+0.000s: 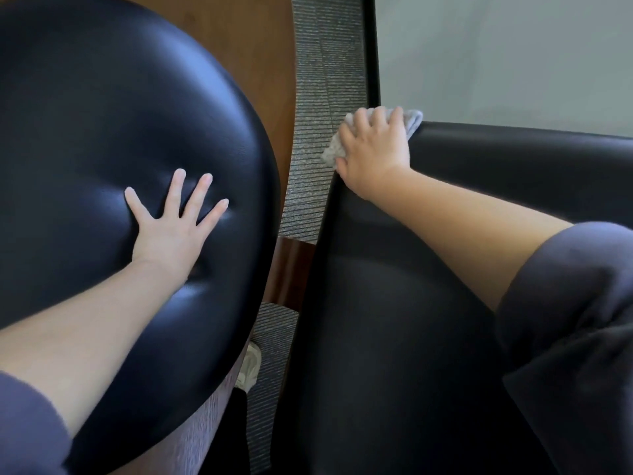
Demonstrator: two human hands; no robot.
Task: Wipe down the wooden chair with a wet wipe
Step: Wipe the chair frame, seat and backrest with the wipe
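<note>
My left hand (pixel 171 228) lies flat with fingers spread on the black padded cushion (pixel 102 114) of the chair, denting it. The chair's brown wooden shell (pixel 270 80) shows behind the cushion's right edge. My right hand (pixel 375 149) grips a crumpled white wet wipe (pixel 334 150) and presses it on the upper corner of a second black padded part (pixel 394 303) on the right. The wipe sticks out on both sides of the hand.
Grey ribbed carpet (pixel 318 138) shows in the gap between the two black parts. A brown wooden piece (pixel 291 269) crosses that gap lower down. A white crumpled item (pixel 248 368) lies below the cushion's edge. A pale wall (pixel 513 56) stands at the upper right.
</note>
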